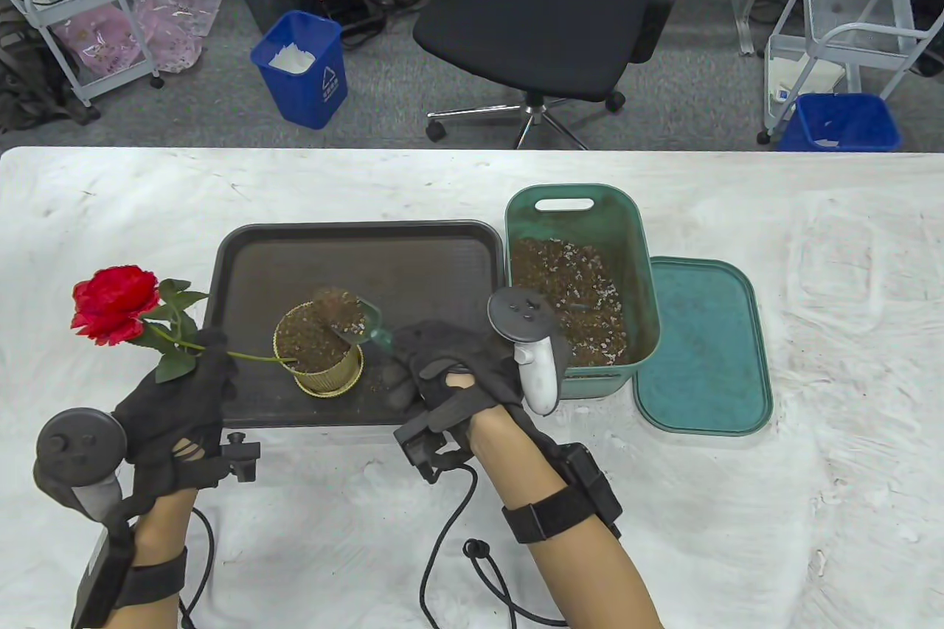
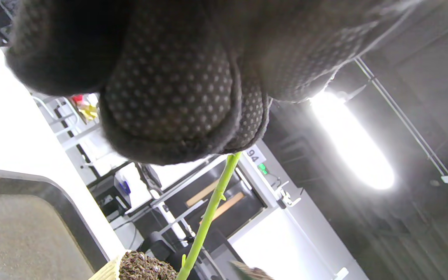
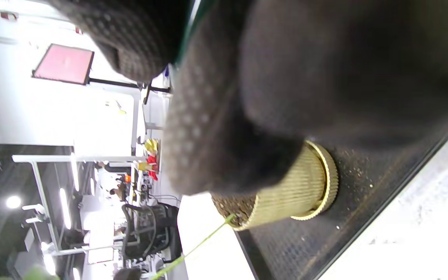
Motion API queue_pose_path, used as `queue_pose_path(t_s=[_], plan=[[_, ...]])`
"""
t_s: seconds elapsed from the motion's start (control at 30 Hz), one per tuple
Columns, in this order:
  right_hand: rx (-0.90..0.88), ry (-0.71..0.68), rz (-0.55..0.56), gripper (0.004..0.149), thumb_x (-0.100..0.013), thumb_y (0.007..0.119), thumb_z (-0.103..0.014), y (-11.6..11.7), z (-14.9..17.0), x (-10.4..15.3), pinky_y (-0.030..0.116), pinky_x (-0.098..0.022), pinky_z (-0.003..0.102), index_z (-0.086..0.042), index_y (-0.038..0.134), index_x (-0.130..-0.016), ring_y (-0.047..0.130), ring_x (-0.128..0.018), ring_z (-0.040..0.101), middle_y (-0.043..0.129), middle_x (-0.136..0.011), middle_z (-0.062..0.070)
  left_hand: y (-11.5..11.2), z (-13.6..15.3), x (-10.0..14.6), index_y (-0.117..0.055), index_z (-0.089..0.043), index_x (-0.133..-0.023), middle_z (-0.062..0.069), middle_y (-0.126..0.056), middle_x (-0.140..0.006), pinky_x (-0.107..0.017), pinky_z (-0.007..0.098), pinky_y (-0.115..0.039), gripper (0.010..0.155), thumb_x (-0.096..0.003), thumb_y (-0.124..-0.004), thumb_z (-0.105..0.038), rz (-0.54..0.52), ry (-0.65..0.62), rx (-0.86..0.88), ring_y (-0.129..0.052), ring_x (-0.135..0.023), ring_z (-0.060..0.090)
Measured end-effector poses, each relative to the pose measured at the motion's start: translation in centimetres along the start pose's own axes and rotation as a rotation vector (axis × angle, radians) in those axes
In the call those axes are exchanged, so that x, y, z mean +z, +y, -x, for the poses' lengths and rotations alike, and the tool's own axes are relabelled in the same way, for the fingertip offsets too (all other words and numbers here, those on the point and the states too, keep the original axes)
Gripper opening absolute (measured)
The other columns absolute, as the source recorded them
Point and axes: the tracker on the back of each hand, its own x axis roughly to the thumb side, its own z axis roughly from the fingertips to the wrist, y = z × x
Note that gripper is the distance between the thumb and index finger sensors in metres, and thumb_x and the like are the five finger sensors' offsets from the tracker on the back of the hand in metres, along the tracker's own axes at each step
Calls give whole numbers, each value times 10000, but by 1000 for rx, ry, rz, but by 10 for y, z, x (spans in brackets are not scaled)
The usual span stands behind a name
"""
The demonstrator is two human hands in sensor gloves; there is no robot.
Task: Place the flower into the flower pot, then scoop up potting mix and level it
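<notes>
Soil fills the gold pot (image 1: pixel 318 349) nearly to its rim as two gloved hands work over a dark tray (image 1: pixel 354 253) on the white-covered desk (image 1: pixel 811 496). The left hand (image 1: pixel 181 411), at the tray's near left corner, pinches the green stem of a red flower (image 1: pixel 114 304); the bloom leans out past the tray's left edge while the stem's lower end runs across into the pot's soil (the left wrist view shows the stem emerging from between curled fingers (image 2: pixel 169 101) and reaching down toward the pot). The right hand (image 1: pixel 450 371), just right of the pot, is curled round the handle of a small green scoop (image 1: pixel 358 319), whose blade is loaded with potting mix and held over the pot's top; whether the blade touches the soil cannot be told. Loose crumbs of mix lie on the tray beside the pot, as the right wrist view shows. Just beside the tray's right edge stands a green tub (image 1: pixel 634 245) holding more mix flecked with white, and its lid (image 1: pixel 700 349) lies flat on the desk against the tub's right side. Beyond the desk are a black office chair (image 1: pixel 546 24) and a blue bin (image 1: pixel 302 68) on the grey floor.
</notes>
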Motion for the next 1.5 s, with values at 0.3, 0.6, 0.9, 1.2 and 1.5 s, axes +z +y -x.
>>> queue_pose_path(t_s=[0.3, 0.6, 0.9, 1.2, 1.5], plan=[[242, -59, 126, 492, -421, 814, -334, 13, -11, -9, 950, 49, 299, -21, 828, -799, 1080, -70, 208, 1041, -477, 149, 0, 0, 0, -959, -228, -753, -32, -1074, -552, -240, 318, -963, 412, -416, -885, -453, 0, 5, 3, -1134, -221, 134], [581, -253, 264, 465, -403, 846, -342, 27, -28, 3, 933, 71, 301, -69, 881, -778, 1066, -42, 204, 1062, -445, 131, 0, 0, 0, -958, -227, -754, -33, -1074, -552, -240, 318, -964, 413, -417, -884, -453, 0, 4, 3, -1134, -222, 134], [733, -364, 341, 473, -404, 831, -339, 41, -33, 17, 935, 28, 323, -75, 862, -795, 1068, -85, 232, 1051, -486, 133, 0, 0, 0, -959, -226, -753, -30, -1075, -551, -239, 318, -964, 413, -416, -885, -452, 1, 3, 4, -1134, -221, 135], [821, -426, 399, 478, -402, 829, -338, 46, -36, 21, 937, -6, 344, -81, 851, -805, 1068, -127, 251, 1043, -516, 134, 0, -1, 0, -959, -225, -753, -31, -1074, -552, -240, 318, -963, 413, -416, -885, -452, 1, 3, 4, -1134, -221, 134], [997, -523, 486, 493, -386, 843, -322, 56, -39, 24, 946, -66, 372, -99, 836, -825, 1074, -200, 275, 1031, -572, 134, 0, -1, 0, -959, -225, -754, -31, -1075, -551, -239, 318, -964, 414, -416, -886, -452, 1, 4, 4, -1134, -221, 135]])
